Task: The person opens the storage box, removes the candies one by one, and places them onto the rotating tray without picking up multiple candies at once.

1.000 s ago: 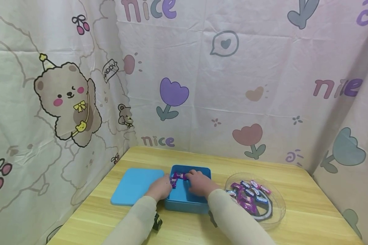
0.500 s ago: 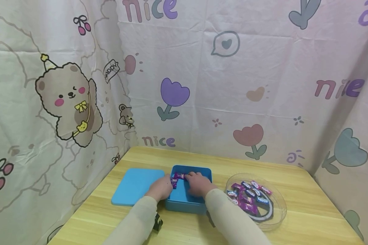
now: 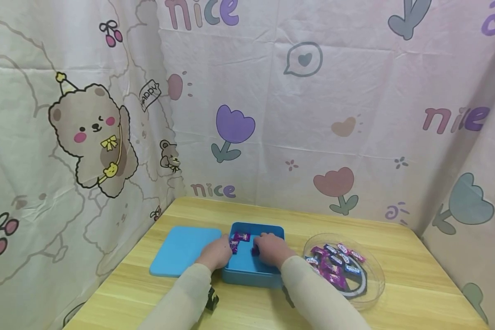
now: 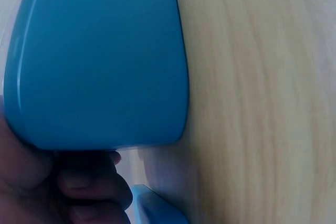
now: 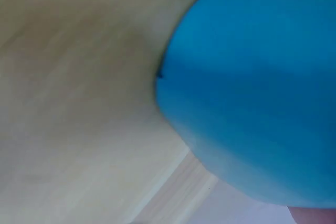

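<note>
A blue plastic box [image 3: 251,278] stands uncovered on the table. My left hand [image 3: 215,252] grips its left wall; in the left wrist view the curled fingers [image 4: 97,184] lie against the box's end [image 4: 100,66]. Inside, one purple-wrapped candy [image 3: 242,236] lies at the back left and another candy [image 3: 233,245] along the left wall. My right hand [image 3: 272,249] reaches into the box and pinches a third purple candy [image 3: 255,250], mostly hidden by the fingers. In the right wrist view the box's outer wall [image 5: 252,87] hides nearly all of that hand.
Left of the box lies a flat blue lid [image 3: 184,251]. To the right stands a clear round tray [image 3: 377,288] with several purple, pink and dark blue wrapped candies. A printed curtain [image 3: 264,91] hangs behind the wooden table [image 3: 239,307].
My right hand has drawn a purple candy from beside the back-left one toward the box's middle, slightly right and nearer. My left hand has stayed at the left wall.
</note>
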`<state>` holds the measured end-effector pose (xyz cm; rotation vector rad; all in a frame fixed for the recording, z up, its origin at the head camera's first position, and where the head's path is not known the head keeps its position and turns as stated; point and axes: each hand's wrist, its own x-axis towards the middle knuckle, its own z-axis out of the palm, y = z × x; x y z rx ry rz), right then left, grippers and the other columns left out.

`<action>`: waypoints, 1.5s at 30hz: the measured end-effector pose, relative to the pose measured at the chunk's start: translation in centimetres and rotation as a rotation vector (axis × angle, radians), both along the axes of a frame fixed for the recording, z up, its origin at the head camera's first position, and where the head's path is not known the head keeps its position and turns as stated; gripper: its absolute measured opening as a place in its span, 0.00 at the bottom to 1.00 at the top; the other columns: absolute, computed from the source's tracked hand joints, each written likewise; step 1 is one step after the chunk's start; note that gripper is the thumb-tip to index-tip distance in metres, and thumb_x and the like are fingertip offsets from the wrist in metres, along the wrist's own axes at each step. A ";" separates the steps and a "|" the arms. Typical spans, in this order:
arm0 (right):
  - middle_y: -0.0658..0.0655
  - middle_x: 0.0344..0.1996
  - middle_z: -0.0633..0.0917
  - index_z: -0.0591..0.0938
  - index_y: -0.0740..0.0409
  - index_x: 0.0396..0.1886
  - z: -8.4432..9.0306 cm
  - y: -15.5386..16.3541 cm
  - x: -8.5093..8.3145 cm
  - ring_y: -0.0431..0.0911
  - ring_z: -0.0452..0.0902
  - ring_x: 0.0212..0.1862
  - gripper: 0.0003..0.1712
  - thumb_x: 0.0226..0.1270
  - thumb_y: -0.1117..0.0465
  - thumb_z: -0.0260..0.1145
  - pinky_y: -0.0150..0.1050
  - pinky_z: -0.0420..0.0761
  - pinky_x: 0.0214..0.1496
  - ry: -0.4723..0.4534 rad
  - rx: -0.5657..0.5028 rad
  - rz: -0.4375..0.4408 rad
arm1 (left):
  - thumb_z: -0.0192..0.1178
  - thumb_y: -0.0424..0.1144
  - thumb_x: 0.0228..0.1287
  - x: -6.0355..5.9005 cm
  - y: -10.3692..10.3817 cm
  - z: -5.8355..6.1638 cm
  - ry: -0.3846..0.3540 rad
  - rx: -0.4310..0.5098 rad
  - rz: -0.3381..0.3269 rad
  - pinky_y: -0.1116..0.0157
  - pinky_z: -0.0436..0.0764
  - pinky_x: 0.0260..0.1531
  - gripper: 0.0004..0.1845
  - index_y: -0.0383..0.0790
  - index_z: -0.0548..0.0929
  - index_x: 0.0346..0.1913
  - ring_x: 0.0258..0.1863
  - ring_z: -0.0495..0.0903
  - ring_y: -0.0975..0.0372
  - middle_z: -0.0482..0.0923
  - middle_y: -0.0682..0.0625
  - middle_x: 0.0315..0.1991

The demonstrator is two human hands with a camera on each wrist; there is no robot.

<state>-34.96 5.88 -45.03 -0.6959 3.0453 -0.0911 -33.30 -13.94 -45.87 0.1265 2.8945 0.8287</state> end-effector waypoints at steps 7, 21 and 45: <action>0.45 0.31 0.81 0.85 0.47 0.42 0.4 0.9 0.6 0.43 0.73 0.35 0.04 0.70 0.57 0.69 0.42 0.82 0.44 0.026 -0.044 0.056 | 0.46 0.34 0.76 -0.2 0.0 -0.1 0.001 0.005 -0.008 0.41 0.68 0.64 0.27 0.28 0.64 0.73 0.65 0.71 0.46 0.69 0.35 0.70; 0.44 0.34 0.83 0.85 0.46 0.40 4.5 4.2 2.5 0.41 0.78 0.36 0.06 0.67 0.62 0.70 0.41 0.83 0.42 0.180 -0.091 0.135 | 0.47 0.34 0.75 0.0 -0.1 0.0 -0.003 0.002 0.006 0.40 0.68 0.64 0.27 0.28 0.64 0.73 0.64 0.72 0.46 0.69 0.35 0.69; 0.40 0.31 0.80 0.81 0.44 0.38 3.3 18.7 7.1 0.38 0.77 0.36 0.14 0.57 0.65 0.75 0.43 0.82 0.42 0.195 -0.217 -0.059 | 0.47 0.33 0.76 0.4 0.1 0.2 -0.012 0.002 0.020 0.39 0.66 0.65 0.28 0.28 0.62 0.75 0.69 0.68 0.44 0.65 0.35 0.72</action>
